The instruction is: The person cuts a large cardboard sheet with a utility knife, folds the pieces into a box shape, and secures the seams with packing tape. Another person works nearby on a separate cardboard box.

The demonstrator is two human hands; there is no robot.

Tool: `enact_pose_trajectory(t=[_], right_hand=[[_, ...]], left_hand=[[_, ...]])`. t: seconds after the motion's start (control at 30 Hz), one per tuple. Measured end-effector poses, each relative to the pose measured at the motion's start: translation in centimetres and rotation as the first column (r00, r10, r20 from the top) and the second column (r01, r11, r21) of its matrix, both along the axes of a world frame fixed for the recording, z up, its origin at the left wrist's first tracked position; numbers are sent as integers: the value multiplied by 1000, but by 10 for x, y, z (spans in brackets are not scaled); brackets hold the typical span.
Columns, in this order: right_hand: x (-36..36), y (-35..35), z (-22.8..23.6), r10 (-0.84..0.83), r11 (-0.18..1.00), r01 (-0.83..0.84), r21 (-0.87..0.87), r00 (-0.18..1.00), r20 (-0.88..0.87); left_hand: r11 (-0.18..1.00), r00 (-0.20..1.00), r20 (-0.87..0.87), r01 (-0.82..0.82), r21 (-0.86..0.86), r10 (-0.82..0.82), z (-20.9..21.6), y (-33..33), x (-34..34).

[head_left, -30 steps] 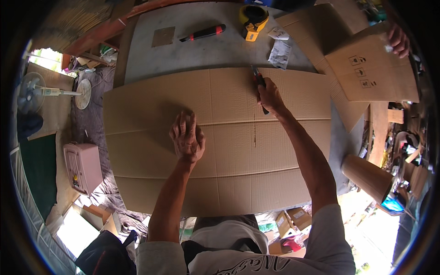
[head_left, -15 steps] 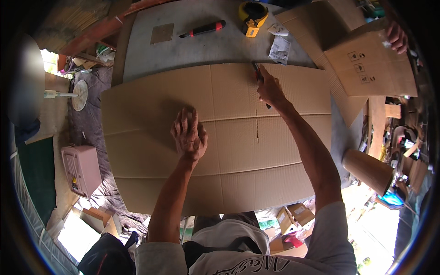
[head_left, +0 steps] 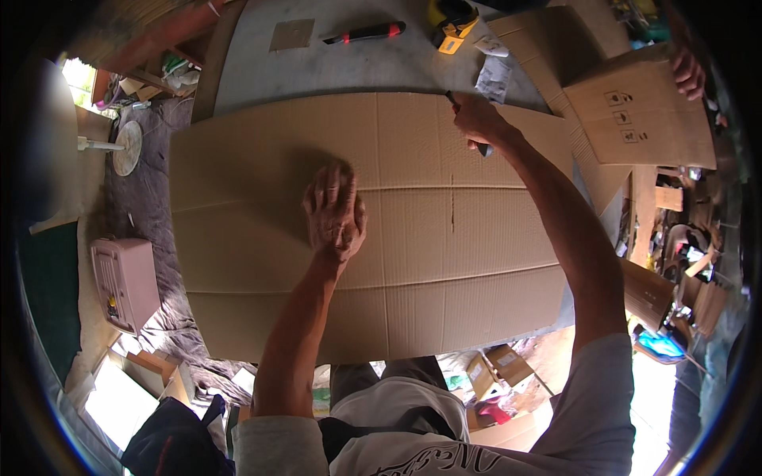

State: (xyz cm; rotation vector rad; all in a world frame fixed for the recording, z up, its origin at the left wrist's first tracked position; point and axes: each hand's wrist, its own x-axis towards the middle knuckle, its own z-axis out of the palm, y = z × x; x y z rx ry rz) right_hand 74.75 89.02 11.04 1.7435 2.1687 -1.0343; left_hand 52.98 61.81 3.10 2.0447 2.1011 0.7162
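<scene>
A large flat cardboard sheet (head_left: 278, 246) with crease lines lies across the table in front of me. My left hand (head_left: 335, 210) rests on it left of the middle, fingers stretched out and pressing down. My right hand (head_left: 484, 123) is closed around a dark utility knife (head_left: 486, 149) at the sheet's far edge; the knife's tip pokes out beyond the fingers and its grey end below them. A short dark slit (head_left: 452, 205) runs in the cardboard nearer to me than the knife, across a crease.
On the grey tabletop (head_left: 262, 75) beyond the sheet lie a black-and-red cutter (head_left: 365, 33), a yellow tape measure (head_left: 454, 32), a small cardboard square (head_left: 291, 35) and crumpled paper (head_left: 494, 77). Another person's hand (head_left: 689, 74) touches a cardboard box (head_left: 647, 111) at far right. A pink case (head_left: 125, 284) stands left.
My right hand has moved right and slightly away from me with the utility knife, and the knife has tilted. My left hand stays on the cardboard. The view has shifted a little.
</scene>
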Motion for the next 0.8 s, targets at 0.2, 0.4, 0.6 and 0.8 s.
enact_pose_trajectory(t=[0.2, 0.4, 0.6, 0.8], right_hand=[[-5, 5, -2, 55, 998, -53, -38, 998, 37], [-7, 1, 1, 13, 998, -11, -58, 1000, 19], [-6, -11, 6, -2, 999, 4, -48, 999, 52], [-5, -21, 10, 88, 996, -88, -11, 990, 113]], left_hand=[[982, 986, 5, 167, -86, -168, 13, 2, -1], [988, 991, 27, 136, -77, -135, 12, 4, 0], [991, 992, 39, 122, -53, -120, 10, 3, 0], [992, 993, 50, 112, -53, -109, 12, 3, 0]])
